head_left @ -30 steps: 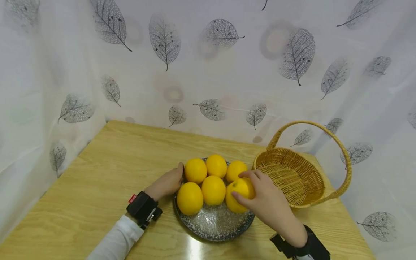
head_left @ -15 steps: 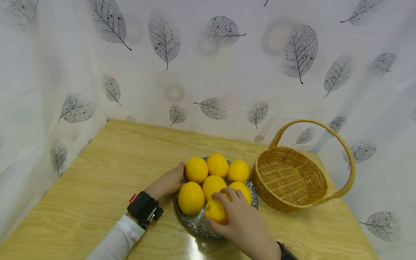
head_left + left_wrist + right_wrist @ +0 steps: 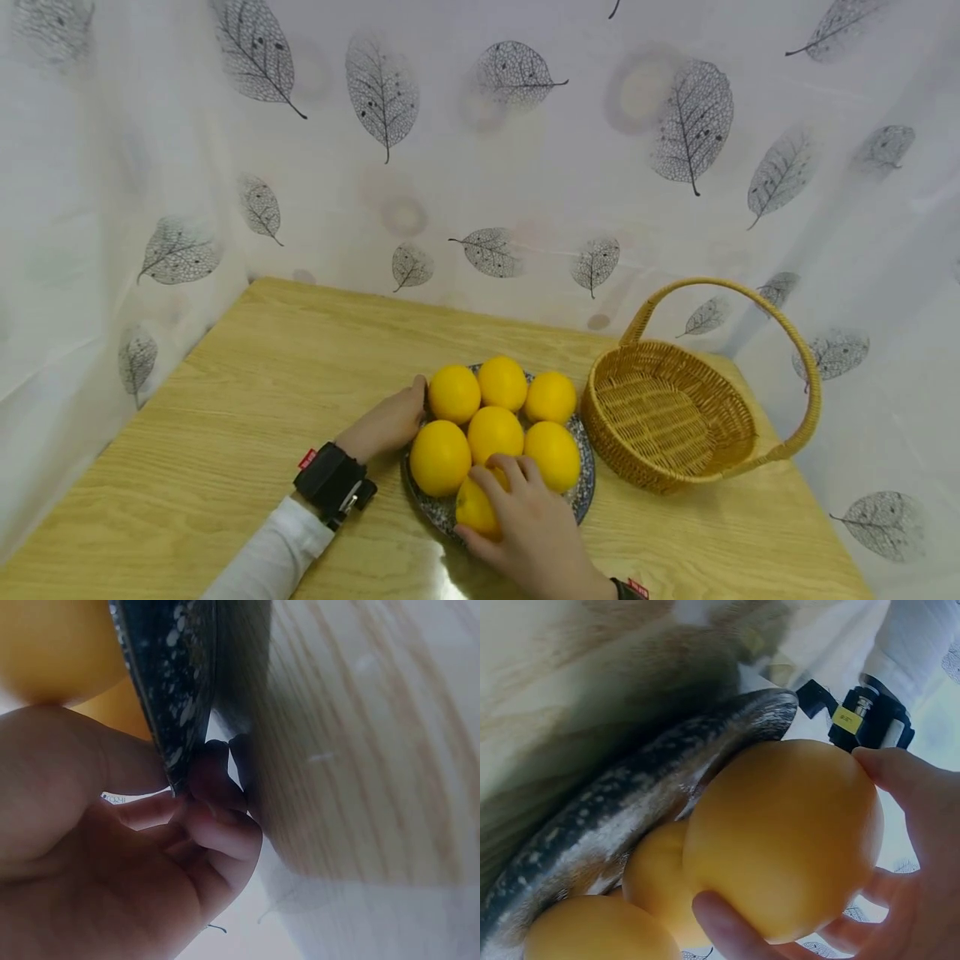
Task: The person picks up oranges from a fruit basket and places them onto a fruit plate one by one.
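Note:
A speckled dark plate (image 3: 587, 475) bears several oranges (image 3: 440, 458) in two rows. My left hand (image 3: 386, 423) holds the plate's left edge. In the left wrist view, the thumb lies over the rim (image 3: 171, 690) and the fingers curl beneath it. My right hand (image 3: 534, 533) grips one more orange (image 3: 474, 508) at the front of the plate. The right wrist view shows this orange (image 3: 787, 832) between thumb and fingers, close to the plate's rim (image 3: 592, 821). The hand hides part of the orange, so whether it touches the plate is unclear.
A wicker basket (image 3: 626, 454) with a tall arched handle stands right of the plate, with nothing inside it. The wooden table (image 3: 300, 350) meets a leaf-printed curtain (image 3: 480, 167) at its back and sides.
My right hand has carried its orange from the plate's right side, above another orange, leftward and down to the front of the plate. The left hand keeps its place at the rim.

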Available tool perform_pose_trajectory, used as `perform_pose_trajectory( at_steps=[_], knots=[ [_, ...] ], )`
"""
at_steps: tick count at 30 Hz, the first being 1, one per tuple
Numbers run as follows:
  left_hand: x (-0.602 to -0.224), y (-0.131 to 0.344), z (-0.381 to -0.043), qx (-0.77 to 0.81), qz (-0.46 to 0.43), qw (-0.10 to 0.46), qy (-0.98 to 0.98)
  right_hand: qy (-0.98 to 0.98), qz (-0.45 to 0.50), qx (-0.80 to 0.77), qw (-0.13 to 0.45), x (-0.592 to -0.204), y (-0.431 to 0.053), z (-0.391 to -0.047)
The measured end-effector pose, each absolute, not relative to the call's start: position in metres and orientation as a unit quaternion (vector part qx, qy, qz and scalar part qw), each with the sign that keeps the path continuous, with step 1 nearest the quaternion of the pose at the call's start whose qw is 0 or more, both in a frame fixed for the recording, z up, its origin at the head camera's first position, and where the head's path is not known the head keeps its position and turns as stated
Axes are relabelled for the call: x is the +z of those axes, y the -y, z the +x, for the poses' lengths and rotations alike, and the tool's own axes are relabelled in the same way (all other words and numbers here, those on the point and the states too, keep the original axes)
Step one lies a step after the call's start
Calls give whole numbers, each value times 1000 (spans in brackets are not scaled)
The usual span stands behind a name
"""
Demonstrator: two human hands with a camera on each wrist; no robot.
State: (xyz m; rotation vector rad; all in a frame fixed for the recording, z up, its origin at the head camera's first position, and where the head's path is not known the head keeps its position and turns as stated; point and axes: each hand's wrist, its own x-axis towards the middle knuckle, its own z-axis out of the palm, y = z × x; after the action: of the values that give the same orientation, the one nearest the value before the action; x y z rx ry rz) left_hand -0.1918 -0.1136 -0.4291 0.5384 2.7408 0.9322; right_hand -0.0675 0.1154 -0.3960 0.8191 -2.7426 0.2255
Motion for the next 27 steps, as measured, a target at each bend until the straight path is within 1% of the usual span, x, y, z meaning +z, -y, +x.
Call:
perform_pose_trajectory(
  at_steps=[5, 16, 27],
  knots=[
    [-429, 114, -193, 312, 180, 96, -928, 946, 284, 66, 139, -401, -115, -67],
    [-433, 115, -193, 309, 194, 78, -928, 958, 260, 65, 104, -400, -117, -63],
    [-432, 117, -194, 313, 204, 84, -924, 943, 290, 22, 163, -407, -119, -64]
  ],
)
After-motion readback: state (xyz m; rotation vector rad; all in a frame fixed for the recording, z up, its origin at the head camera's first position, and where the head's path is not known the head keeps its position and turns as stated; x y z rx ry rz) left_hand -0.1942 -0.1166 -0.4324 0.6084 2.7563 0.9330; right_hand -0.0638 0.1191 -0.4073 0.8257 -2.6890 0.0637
